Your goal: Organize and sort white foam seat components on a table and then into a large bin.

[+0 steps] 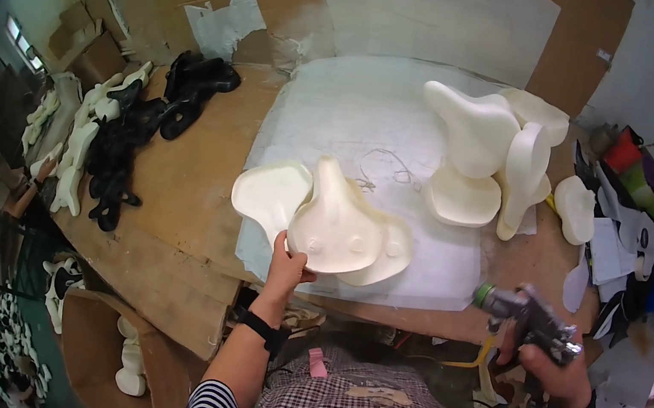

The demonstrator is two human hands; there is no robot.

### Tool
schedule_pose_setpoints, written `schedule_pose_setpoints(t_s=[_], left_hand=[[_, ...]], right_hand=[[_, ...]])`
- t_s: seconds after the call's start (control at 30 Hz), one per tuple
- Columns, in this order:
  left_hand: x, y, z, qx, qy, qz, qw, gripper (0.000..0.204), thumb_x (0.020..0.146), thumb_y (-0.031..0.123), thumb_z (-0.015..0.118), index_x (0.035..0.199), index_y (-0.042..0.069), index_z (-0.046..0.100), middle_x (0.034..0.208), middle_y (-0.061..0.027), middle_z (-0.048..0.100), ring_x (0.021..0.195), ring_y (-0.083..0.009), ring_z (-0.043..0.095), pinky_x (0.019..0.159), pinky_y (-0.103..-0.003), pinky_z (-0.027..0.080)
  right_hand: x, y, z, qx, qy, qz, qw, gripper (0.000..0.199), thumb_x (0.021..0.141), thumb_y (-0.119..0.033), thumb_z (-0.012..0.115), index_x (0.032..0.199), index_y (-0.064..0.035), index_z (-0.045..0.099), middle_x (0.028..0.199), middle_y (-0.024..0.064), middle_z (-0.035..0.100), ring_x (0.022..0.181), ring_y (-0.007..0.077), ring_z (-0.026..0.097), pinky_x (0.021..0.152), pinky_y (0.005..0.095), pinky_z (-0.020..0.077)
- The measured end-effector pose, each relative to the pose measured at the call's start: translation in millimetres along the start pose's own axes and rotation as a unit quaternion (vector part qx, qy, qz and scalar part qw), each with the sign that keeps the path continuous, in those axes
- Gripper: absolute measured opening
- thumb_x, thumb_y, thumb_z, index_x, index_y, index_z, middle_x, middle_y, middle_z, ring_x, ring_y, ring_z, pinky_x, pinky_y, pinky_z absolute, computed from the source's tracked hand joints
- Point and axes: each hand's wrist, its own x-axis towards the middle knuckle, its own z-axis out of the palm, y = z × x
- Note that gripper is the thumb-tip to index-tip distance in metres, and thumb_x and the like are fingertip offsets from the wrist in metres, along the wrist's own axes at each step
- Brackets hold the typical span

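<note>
My right hand (554,372) is wrapped round a metal spray gun (529,316) with a green ring near its nozzle, which points left toward the table. A yellow hose (463,364) hangs beside it. My left hand (284,270) pinches the near edge of a cream foam bicycle saddle pad (337,223), with the fingertips partly hidden at its edge. This pad overlaps another cream saddle pad (396,255) on its right. A third saddle pad (271,192) lies against its left side, close to my fingers. All three rest on a white sheet (316,116).
Several cream saddle pads (473,129) are piled at the sheet's right. Black saddle covers (126,140) lie heaped at the left. Cut pieces and bags (620,236) crowd the right edge. A cardboard box (84,336) stands lower left. Another person (4,172) works far left.
</note>
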Motion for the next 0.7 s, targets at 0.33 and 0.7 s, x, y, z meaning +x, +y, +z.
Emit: schedule_pose_setpoints(t_s=[0.33, 0.7], left_hand=[[-3.9, -17.6, 21.8, -0.114, -0.008, -0.025, 0.993, 0.072, 0.080, -0.002, 0.043, 0.143, 0.011, 0.010, 0.128, -0.0217, 0.043, 0.096, -0.0303, 0.061, 0.065, -0.038, 0.059], [-3.3, -6.4, 9.2, -0.044, -0.038, -0.113, 0.992, 0.075, 0.081, 0.002, 0.052, 0.145, 0.015, 0.013, 0.123, -0.0199, 0.047, 0.084, -0.0305, 0.065, 0.063, -0.037, 0.058]], right_hand=[[-11.3, -4.3, -29.2, -0.075, -0.050, 0.070, 0.993, 0.066, 0.077, -0.023, 0.076, 0.130, 0.0027, 0.046, 0.088, 0.0077, 0.063, 0.077, 0.0145, 0.061, 0.071, 0.0280, 0.0492], [21.9, 8.6, -65.0, 0.033, -0.067, 0.044, 0.996, 0.069, 0.080, -0.026, 0.073, 0.134, 0.0016, 0.041, 0.089, 0.0076, 0.062, 0.078, 0.0147, 0.060, 0.073, 0.0281, 0.0485]])
